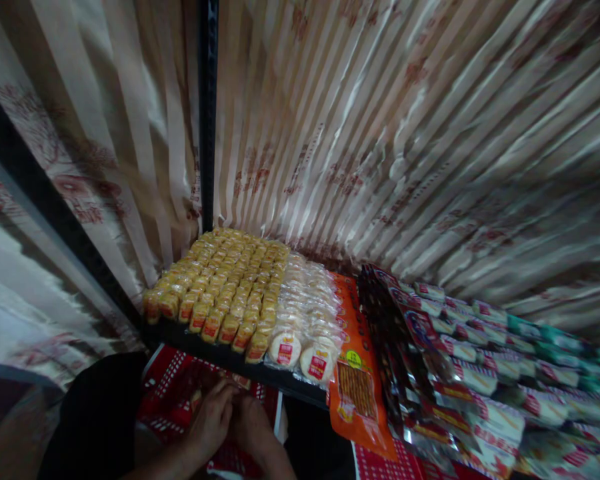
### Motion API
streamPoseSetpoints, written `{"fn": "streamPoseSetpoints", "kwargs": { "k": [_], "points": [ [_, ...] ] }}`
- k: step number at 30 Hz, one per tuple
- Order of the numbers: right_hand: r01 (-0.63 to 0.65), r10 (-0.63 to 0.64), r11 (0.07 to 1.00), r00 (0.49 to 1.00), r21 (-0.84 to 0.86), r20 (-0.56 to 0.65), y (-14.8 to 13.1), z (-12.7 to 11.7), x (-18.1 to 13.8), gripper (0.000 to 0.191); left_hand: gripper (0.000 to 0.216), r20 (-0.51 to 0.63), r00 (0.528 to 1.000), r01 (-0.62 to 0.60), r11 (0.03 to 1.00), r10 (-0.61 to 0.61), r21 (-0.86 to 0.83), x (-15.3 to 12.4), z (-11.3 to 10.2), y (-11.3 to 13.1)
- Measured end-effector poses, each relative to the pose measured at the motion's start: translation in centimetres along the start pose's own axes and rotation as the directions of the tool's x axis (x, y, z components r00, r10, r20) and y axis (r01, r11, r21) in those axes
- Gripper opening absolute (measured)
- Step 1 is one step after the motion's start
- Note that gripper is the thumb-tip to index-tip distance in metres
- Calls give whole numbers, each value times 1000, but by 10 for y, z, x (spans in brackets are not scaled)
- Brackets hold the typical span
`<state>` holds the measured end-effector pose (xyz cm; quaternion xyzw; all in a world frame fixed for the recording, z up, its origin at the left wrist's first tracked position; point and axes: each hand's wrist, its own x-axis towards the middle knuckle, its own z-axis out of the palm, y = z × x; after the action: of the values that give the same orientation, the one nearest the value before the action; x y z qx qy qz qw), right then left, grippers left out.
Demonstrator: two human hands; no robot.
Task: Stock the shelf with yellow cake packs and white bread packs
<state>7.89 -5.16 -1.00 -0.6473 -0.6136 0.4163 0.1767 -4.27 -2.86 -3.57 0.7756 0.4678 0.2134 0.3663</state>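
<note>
Both hands are low in the picture, under the front edge of a dark shelf (pixel 215 353). My left hand (pixel 213 420) and my right hand (pixel 253 423) lie side by side, fingers curled down onto a red and white patterned box (pixel 173 393) with packets in it. What the fingers grip is hidden in the dim light. On the shelf above stand several rows of small yellow wrapped cakes (pixel 225 287) and a stack of round white wrapped cakes (pixel 305 313).
An orange snack bag (pixel 357 373) hangs over the shelf edge. Right of it lie dark packets (pixel 385 333) and rows of green, red and white packets (pixel 505 373). A striped shiny curtain (pixel 380 133) and a black upright post (pixel 209 113) close the back.
</note>
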Motion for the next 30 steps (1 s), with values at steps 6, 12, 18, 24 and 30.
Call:
{"fn": "streamPoseSetpoints", "kwargs": {
  "k": [6, 12, 18, 24, 30],
  "points": [
    [-26, -38, 971, 965, 239, 261, -42, -154, -53, 34, 42, -176, 838, -497, 856, 516, 142, 9, 1, 53],
    [39, -191, 957, 829, -287, -526, -30, -226, 33, 43, 56, -179, 808, -470, 797, 561, 379, 54, 36, 107],
    [-213, -98, 704, 915, -677, -390, -21, -232, 123, 53, 62, -365, 755, -340, 802, 544, 492, 102, 58, 130],
    [-326, -12, 745, 866, -582, -500, -5, -224, 155, 46, 71, -350, 792, -294, 815, 500, 499, 110, 63, 128],
    [-344, 37, 731, 882, -589, -470, -3, -218, 160, 50, 69, -272, 826, -328, 815, 493, 478, 113, 65, 125]
  ]
}}
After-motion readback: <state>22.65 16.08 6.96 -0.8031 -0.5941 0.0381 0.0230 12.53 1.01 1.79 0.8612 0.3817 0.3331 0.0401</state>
